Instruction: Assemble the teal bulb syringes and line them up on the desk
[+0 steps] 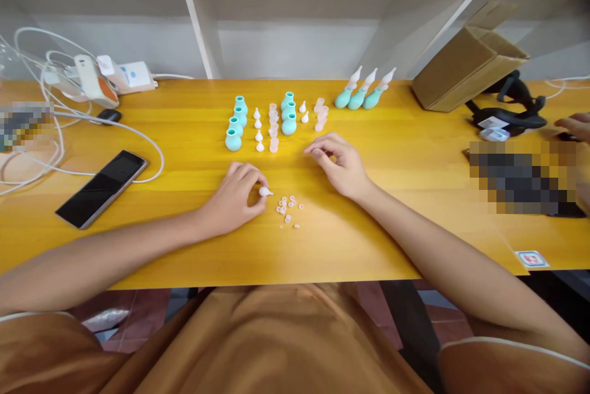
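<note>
My left hand (236, 194) rests on the yellow table (184, 246) and pinches a small white cone tip (265, 192) between thumb and fingers. Just right of it lies a scatter of several tiny pink rings (288, 206). My right hand (336, 163) hovers low over the table with curled fingers and holds nothing. Beyond both hands stand rows of teal rubber bulbs (233, 140), white cone tips (259, 136) and pale pink tubes (273, 130). Three assembled teal bulbs with white tips (362, 94) lie at the back.
A black phone (102, 187) lies at the left with white cables (55, 117) and a charger. A cardboard box (468, 68) and a black device (511, 111) sit at the right. Another person's hand (576, 126) shows at the right edge.
</note>
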{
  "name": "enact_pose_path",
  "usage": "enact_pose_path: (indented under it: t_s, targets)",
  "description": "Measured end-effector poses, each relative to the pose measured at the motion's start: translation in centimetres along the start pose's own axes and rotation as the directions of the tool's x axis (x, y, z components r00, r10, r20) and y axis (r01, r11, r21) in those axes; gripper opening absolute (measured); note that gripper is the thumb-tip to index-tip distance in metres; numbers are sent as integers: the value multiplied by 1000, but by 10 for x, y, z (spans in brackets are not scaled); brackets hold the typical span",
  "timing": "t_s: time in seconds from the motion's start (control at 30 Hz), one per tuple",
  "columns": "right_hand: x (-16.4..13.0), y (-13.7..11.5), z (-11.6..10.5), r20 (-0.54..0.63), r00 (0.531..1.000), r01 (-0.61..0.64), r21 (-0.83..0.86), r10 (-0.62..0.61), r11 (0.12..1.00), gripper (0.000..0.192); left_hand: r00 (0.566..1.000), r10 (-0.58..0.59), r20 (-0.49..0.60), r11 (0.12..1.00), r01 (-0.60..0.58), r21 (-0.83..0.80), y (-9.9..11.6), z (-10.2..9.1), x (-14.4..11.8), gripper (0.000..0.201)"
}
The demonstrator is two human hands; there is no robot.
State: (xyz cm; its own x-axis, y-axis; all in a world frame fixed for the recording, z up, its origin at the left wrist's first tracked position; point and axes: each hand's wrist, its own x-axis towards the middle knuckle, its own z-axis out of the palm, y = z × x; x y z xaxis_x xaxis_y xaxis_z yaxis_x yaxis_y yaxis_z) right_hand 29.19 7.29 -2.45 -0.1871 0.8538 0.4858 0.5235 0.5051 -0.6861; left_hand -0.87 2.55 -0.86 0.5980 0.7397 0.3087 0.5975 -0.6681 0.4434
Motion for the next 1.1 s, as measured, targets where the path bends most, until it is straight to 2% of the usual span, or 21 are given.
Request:
enact_pose_path:
  t_s: [0.07, 0.13, 0.3, 0.43, 0.6, 0.73, 0.9, 1.1]
  targets:
    - [8, 18, -1, -110, 994, 9, -89, -19, 996, 26, 1000, 8, 19, 1000, -9, 20, -1, 1, -1, 7]
    - [15, 35, -3, -141, 990, 5, -177, -30, 984, 33, 999, 18, 26, 999, -19, 33, -1, 2, -2, 9]
    - [23, 59, -4, -10, 999, -42, -341, 41, 939, 58, 999, 43, 10, 998, -43, 40, -4, 5, -3, 15]
    - [24, 62, -1, 44, 998, -22, -402, 43, 915, 65, 999, 42, 9, 998, -42, 37, -4, 5, -3, 18]
    - [27, 63, 2, 4, 992, -112, -427, 125, 897, 68, 999, 39, 17, 999, -40, 36, -3, 4, -3, 18]
    - [29, 64, 3, 18, 987, -138, -436, 162, 889, 70, 999, 48, 24, 997, -50, 52, -3, 4, -2, 18]
    - [30, 66, 4, 24, 992, -104, -433, 127, 896, 71, 998, 49, 30, 997, -51, 60, -2, 3, -1, 18]
    - [28, 60, 1, -11, 996, -88, -389, 90, 917, 65, 999, 41, 35, 998, -43, 36, -1, 2, -2, 17]
